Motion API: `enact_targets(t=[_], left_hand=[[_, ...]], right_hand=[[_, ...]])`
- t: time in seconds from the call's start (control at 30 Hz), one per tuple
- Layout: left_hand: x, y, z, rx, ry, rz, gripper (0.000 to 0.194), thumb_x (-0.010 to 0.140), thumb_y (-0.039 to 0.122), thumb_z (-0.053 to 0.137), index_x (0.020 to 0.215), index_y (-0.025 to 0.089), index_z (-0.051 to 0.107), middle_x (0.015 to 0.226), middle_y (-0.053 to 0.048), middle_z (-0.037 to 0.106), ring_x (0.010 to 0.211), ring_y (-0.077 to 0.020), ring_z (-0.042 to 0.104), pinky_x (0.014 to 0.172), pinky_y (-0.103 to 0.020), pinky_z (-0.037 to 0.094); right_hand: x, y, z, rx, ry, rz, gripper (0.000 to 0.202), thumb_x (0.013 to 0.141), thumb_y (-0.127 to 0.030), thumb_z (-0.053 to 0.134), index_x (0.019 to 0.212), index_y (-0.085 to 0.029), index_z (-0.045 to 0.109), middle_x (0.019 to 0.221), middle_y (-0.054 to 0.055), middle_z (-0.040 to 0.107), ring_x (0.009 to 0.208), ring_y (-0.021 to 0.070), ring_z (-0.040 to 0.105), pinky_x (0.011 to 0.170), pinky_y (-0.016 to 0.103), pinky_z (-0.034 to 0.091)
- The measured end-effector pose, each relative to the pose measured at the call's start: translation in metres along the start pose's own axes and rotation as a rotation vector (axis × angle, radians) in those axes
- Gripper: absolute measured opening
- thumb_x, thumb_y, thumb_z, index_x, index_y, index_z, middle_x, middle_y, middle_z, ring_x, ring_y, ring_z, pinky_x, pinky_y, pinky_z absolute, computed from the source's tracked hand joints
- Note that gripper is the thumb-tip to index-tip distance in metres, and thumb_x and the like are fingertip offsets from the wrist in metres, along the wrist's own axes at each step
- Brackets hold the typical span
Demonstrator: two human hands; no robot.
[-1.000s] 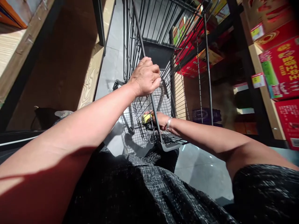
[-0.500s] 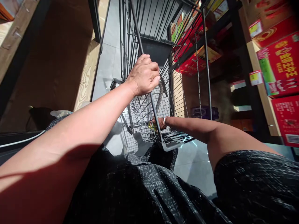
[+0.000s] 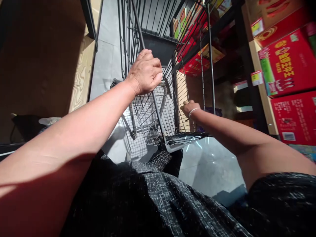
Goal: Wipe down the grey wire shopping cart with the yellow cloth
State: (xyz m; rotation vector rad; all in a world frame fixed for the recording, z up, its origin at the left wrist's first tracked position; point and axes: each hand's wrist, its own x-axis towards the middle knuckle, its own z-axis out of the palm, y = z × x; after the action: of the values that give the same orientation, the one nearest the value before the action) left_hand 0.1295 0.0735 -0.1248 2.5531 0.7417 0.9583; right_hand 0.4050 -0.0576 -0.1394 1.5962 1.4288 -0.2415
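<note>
My left hand (image 3: 145, 72) is wrapped round the grey handle bar (image 3: 158, 115) of a black wire shopping cart (image 3: 170, 98). Farther right, my right hand (image 3: 190, 108), with a silver bracelet at the wrist, is over the cart's right side. Its fingers are curled, and what they hold, if anything, is too small to make out. A dark panel (image 3: 158, 49) crosses the cart beyond my left hand.
Red printed boxes (image 3: 286, 64) with price tags (image 3: 256, 78) stand on shelves at the right. A wooden display edge (image 3: 82, 72) runs along the left. Grey tiled floor (image 3: 105, 59) shows between it and the cart. My dark clothing fills the bottom.
My right hand has come up and right from low in the cart, where something yellow-green showed at its fingers. My left hand keeps its grip; the whole view has shifted slightly left.
</note>
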Motion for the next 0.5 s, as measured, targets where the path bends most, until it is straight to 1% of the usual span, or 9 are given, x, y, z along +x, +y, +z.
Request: enact_targets(t=[0.07, 0.13, 0.17, 0.23, 0.3, 0.33, 0.43, 0.47, 0.5], left_hand=[[0.003, -0.003, -0.002, 0.000, -0.010, 0.007, 0.037, 0.092, 0.038, 0.039, 0.085, 0.028, 0.074, 0.103, -0.005, 0.071, 0.109, -0.0306, 0.056, 0.118, -0.057, 0.026], [0.005, -0.004, -0.005, -0.022, -0.015, 0.009, 0.038, 0.092, 0.040, 0.038, 0.086, 0.033, 0.075, 0.102, -0.004, 0.072, 0.110, -0.0318, 0.056, 0.117, -0.059, 0.026], [0.007, -0.005, -0.006, -0.038, -0.017, 0.007, 0.038, 0.091, 0.040, 0.038, 0.086, 0.035, 0.075, 0.101, -0.003, 0.072, 0.112, -0.0324, 0.056, 0.117, -0.060, 0.026], [0.008, -0.005, -0.006, -0.067, -0.025, -0.005, 0.037, 0.090, 0.041, 0.038, 0.087, 0.040, 0.075, 0.098, -0.002, 0.073, 0.114, -0.0334, 0.056, 0.116, -0.063, 0.026], [0.008, -0.004, -0.006, -0.088, -0.023, -0.027, 0.036, 0.089, 0.041, 0.039, 0.086, 0.040, 0.075, 0.097, -0.002, 0.073, 0.116, -0.0339, 0.055, 0.115, -0.064, 0.027], [0.007, -0.003, -0.006, -0.098, -0.020, -0.039, 0.035, 0.089, 0.041, 0.040, 0.086, 0.040, 0.074, 0.097, -0.002, 0.073, 0.117, -0.0339, 0.055, 0.114, -0.064, 0.029], [0.005, -0.002, -0.004, -0.104, -0.004, -0.070, 0.031, 0.089, 0.039, 0.042, 0.083, 0.038, 0.073, 0.098, -0.003, 0.072, 0.119, -0.0336, 0.054, 0.112, -0.063, 0.034], [0.005, -0.002, -0.003, -0.096, -0.002, -0.076, 0.031, 0.089, 0.039, 0.043, 0.083, 0.037, 0.073, 0.098, -0.003, 0.072, 0.119, -0.0334, 0.055, 0.112, -0.062, 0.035], [0.004, -0.002, -0.003, -0.085, -0.001, -0.080, 0.030, 0.089, 0.038, 0.044, 0.082, 0.036, 0.073, 0.099, -0.003, 0.072, 0.118, -0.0332, 0.055, 0.112, -0.062, 0.035]], right_hand=[[-0.011, 0.008, -0.004, 0.003, 0.032, 0.029, 0.033, 0.094, -0.016, 0.051, 0.122, -0.020, 0.069, 0.142, 0.019, 0.050, 0.133, 0.0413, 0.044, 0.094, 0.052, 0.050], [-0.023, 0.004, 0.002, 0.048, -0.068, -0.012, 0.030, 0.090, -0.014, 0.060, 0.117, -0.016, 0.071, 0.139, 0.020, 0.053, 0.130, 0.0378, 0.048, 0.096, 0.048, 0.049], [-0.028, -0.003, 0.008, 0.074, -0.140, -0.039, 0.027, 0.087, -0.011, 0.063, 0.113, -0.013, 0.073, 0.134, 0.020, 0.057, 0.125, 0.0336, 0.053, 0.096, 0.043, 0.048], [-0.033, -0.021, 0.023, 0.135, -0.270, -0.114, 0.021, 0.084, -0.004, 0.065, 0.101, -0.007, 0.076, 0.117, 0.017, 0.067, 0.108, 0.0218, 0.062, 0.091, 0.031, 0.048], [-0.032, -0.037, 0.035, 0.223, -0.349, -0.199, 0.018, 0.082, 0.001, 0.062, 0.093, -0.003, 0.076, 0.097, 0.011, 0.072, 0.089, 0.0120, 0.063, 0.082, 0.023, 0.046], [-0.031, -0.043, 0.039, 0.273, -0.384, -0.236, 0.019, 0.082, 0.002, 0.060, 0.091, -0.002, 0.076, 0.089, 0.009, 0.072, 0.082, 0.0092, 0.062, 0.078, 0.021, 0.045], [-0.024, -0.058, 0.038, 0.371, -0.457, -0.291, 0.020, 0.082, 0.003, 0.057, 0.087, -0.001, 0.076, 0.074, 0.004, 0.070, 0.068, 0.0063, 0.058, 0.069, 0.019, 0.043], [-0.022, -0.064, 0.035, 0.396, -0.467, -0.298, 0.020, 0.081, 0.003, 0.058, 0.087, -0.002, 0.076, 0.072, 0.004, 0.070, 0.065, 0.0064, 0.058, 0.067, 0.019, 0.043], [-0.022, -0.072, 0.031, 0.449, -0.445, -0.304, 0.019, 0.079, 0.002, 0.060, 0.086, -0.004, 0.077, 0.071, 0.004, 0.071, 0.064, 0.0071, 0.058, 0.066, 0.020, 0.044]])
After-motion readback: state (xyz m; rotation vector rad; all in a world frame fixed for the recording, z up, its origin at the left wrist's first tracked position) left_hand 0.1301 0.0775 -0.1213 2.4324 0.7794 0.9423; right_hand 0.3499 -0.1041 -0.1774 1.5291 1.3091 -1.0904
